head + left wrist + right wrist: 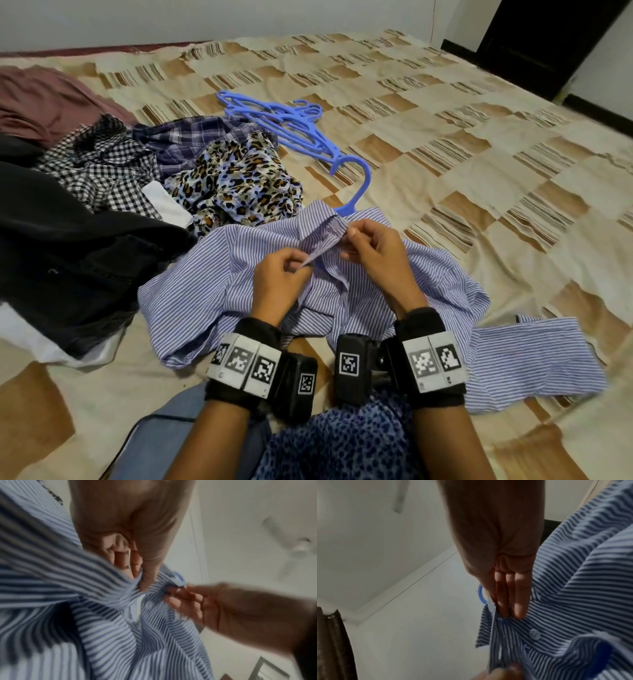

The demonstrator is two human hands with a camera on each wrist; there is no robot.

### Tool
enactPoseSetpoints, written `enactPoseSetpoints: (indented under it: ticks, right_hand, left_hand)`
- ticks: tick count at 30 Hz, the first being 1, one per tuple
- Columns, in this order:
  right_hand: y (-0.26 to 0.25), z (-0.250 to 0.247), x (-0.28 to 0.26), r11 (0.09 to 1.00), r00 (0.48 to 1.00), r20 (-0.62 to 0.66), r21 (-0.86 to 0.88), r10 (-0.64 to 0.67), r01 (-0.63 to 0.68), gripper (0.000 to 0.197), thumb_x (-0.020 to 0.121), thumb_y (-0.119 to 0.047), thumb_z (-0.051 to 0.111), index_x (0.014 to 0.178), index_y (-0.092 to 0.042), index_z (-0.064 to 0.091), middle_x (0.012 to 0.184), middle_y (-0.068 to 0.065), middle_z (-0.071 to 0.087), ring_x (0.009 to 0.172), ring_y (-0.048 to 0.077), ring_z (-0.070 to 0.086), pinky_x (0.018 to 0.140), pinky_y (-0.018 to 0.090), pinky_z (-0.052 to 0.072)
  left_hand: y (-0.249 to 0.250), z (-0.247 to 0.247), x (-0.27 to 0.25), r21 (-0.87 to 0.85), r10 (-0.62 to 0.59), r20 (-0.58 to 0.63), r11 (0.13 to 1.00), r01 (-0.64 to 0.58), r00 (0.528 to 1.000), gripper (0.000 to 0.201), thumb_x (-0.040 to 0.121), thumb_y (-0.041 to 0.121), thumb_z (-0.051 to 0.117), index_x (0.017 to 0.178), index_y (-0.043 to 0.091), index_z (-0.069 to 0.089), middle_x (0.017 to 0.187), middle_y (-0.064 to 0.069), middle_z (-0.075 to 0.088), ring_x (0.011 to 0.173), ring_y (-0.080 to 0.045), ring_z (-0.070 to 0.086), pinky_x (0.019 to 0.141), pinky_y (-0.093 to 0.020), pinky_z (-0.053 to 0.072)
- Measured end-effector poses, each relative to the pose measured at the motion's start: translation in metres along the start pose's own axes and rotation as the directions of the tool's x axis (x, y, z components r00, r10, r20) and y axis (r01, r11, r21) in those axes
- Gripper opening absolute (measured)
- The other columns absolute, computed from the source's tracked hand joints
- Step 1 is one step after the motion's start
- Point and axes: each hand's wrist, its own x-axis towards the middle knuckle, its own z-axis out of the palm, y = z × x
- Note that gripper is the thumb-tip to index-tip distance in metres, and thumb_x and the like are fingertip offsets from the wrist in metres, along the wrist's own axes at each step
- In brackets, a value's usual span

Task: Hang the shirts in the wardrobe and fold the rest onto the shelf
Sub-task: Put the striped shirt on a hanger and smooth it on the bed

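Observation:
A blue-and-white striped shirt (212, 291) lies spread on the bed in front of me, with a blue hanger inside it; only the hanger's hook (359, 185) sticks out past the collar. My left hand (301, 266) pinches the front edge of the shirt just below the collar. A little higher, my right hand (349, 241) pinches the opposite edge at the collar. In the left wrist view, the left hand (139, 577) and right hand (173, 593) grip the striped shirt (68, 588) on either side of the opening. In the right wrist view, the right fingers (518, 605) lie on the shirt (582, 595) above a button (534, 634).
A heap of clothes lies at the left: a leopard-print garment (236, 185), a black-and-white checked one (109, 171), a plaid shirt (185, 137), dark clothing (68, 246) and a maroon piece (44, 102). Several spare blue hangers (281, 116) lie on the patchwork bedspread (479, 154).

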Motion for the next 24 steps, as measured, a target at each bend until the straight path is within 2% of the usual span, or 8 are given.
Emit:
enactPoseSetpoints:
  ticks: [3, 8, 10, 13, 17, 19, 21, 24]
  right_hand:
    - [0.018, -0.002, 0.002, 0.980, 0.998, -0.056, -0.200, 0.011, -0.022, 0.011, 0.087, -0.002, 0.058, 0.088, -0.004, 0.069, 0.079, 0.008, 0.067, 0.078, 0.027, 0.066, 0.080, 0.047, 0.054]
    - [0.022, 0.000, 0.005, 0.910, 0.989, -0.025, -0.389, 0.143, -0.142, 0.014, 0.075, 0.007, 0.059, 0.074, 0.000, 0.071, 0.068, 0.015, 0.064, 0.069, 0.024, 0.059, 0.071, 0.034, 0.052]
    - [0.022, 0.006, 0.015, 0.871, 0.981, -0.015, -0.457, 0.195, -0.180, 0.014, 0.079, 0.004, 0.057, 0.076, 0.001, 0.071, 0.075, 0.018, 0.067, 0.077, 0.027, 0.062, 0.074, 0.032, 0.050]
    - [0.029, 0.021, 0.040, 0.791, 0.969, -0.037, -0.570, 0.243, -0.220, 0.019, 0.086, -0.003, 0.052, 0.081, 0.006, 0.069, 0.088, 0.021, 0.068, 0.089, 0.031, 0.063, 0.082, 0.035, 0.051]
    - [0.036, 0.044, 0.059, 0.636, 0.942, 0.096, -0.758, 0.323, -0.141, 0.022, 0.090, -0.010, 0.056, 0.106, 0.003, 0.063, 0.113, 0.017, 0.063, 0.108, 0.031, 0.058, 0.090, 0.034, 0.046]
    - [0.034, 0.048, 0.063, 0.577, 0.918, 0.160, -0.812, 0.364, -0.088, 0.018, 0.087, -0.013, 0.063, 0.097, 0.002, 0.063, 0.104, 0.014, 0.064, 0.104, 0.030, 0.058, 0.087, 0.033, 0.046]
    - [0.032, 0.047, 0.063, 0.561, 0.902, 0.191, -0.825, 0.387, -0.066, 0.017, 0.083, -0.011, 0.065, 0.071, -0.003, 0.057, 0.079, 0.010, 0.059, 0.088, 0.029, 0.057, 0.081, 0.033, 0.048]
    - [0.034, 0.043, 0.060, 0.619, 0.919, 0.203, -0.784, 0.338, -0.054, 0.013, 0.080, -0.002, 0.060, 0.067, -0.002, 0.059, 0.077, 0.017, 0.062, 0.083, 0.032, 0.061, 0.080, 0.035, 0.053]
  left_hand:
    - [-0.004, -0.007, 0.003, -0.126, -0.055, -0.063, 0.991, 0.047, 0.997, 0.010, 0.078, 0.015, 0.075, 0.083, 0.010, 0.068, 0.070, 0.000, 0.064, 0.067, -0.013, 0.062, 0.064, -0.020, 0.049]
    - [-0.005, -0.007, 0.003, -0.123, -0.003, -0.091, 0.992, -0.008, 0.996, 0.004, 0.080, 0.012, 0.072, 0.078, 0.010, 0.070, 0.071, -0.007, 0.068, 0.068, -0.015, 0.063, 0.063, -0.017, 0.050]
    - [-0.006, -0.007, 0.003, -0.130, -0.029, -0.068, 0.991, 0.020, 0.997, 0.002, 0.082, 0.010, 0.069, 0.083, 0.010, 0.071, 0.075, -0.009, 0.068, 0.070, -0.015, 0.062, 0.068, -0.022, 0.050]
    - [-0.011, -0.005, 0.006, -0.095, -0.067, -0.026, 0.993, 0.065, 0.997, 0.015, 0.087, 0.009, 0.064, 0.099, 0.006, 0.071, 0.088, -0.005, 0.068, 0.086, -0.016, 0.062, 0.079, -0.024, 0.048]
    - [-0.018, -0.003, 0.008, -0.050, -0.084, 0.047, 0.995, 0.086, 0.995, 0.011, 0.086, 0.009, 0.065, 0.093, 0.007, 0.072, 0.089, -0.008, 0.070, 0.087, -0.020, 0.064, 0.083, -0.031, 0.051]
    - [-0.020, -0.001, 0.008, -0.011, -0.090, 0.113, 0.996, 0.092, 0.989, 0.008, 0.085, 0.008, 0.066, 0.090, 0.009, 0.073, 0.084, -0.006, 0.068, 0.085, -0.021, 0.064, 0.082, -0.030, 0.051]
    - [-0.022, 0.001, 0.007, 0.050, -0.103, 0.158, 0.994, 0.096, 0.982, 0.006, 0.085, 0.010, 0.066, 0.087, 0.011, 0.072, 0.077, -0.001, 0.065, 0.077, -0.015, 0.061, 0.075, -0.025, 0.047]
    - [-0.021, 0.001, 0.007, 0.078, -0.148, 0.201, 0.988, 0.135, 0.968, 0.005, 0.084, 0.010, 0.067, 0.084, 0.014, 0.070, 0.065, 0.006, 0.058, 0.067, -0.011, 0.055, 0.067, -0.022, 0.043]
